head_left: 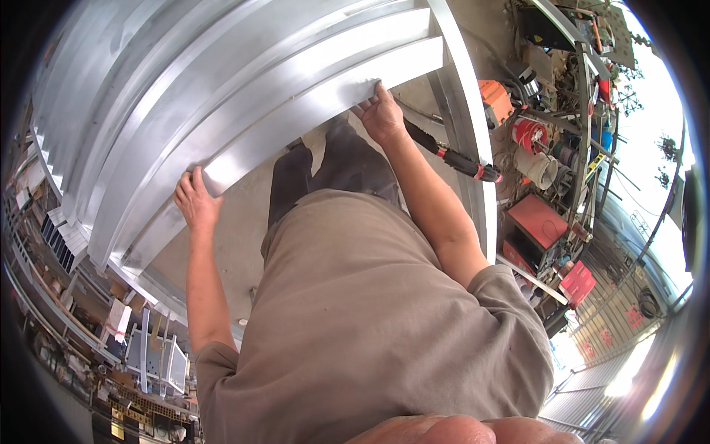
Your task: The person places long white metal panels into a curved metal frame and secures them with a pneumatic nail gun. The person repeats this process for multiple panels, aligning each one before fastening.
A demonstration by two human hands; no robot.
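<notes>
A long, shiny metal slat (296, 118) runs slantwise across a metal frame (479, 126), closest to me in a row of similar slats. Over its near edge, toward the left end, curl the fingers of my left hand (197, 201). My right hand (381, 117) grips the same edge farther right, thumb on top and the other fingers partly hidden beneath. Both arms reach forward, clear of my body. Beyond the held piece, more silvery slats (185, 111) fill the upper left.
A black hose-like bundle with red bands (460, 159) crosses the frame's right side. To the right stand an orange case (495, 102), a red bucket (529, 133) and a red box (538, 220). Cluttered shelving and a small metal stand (157, 359) are at the left.
</notes>
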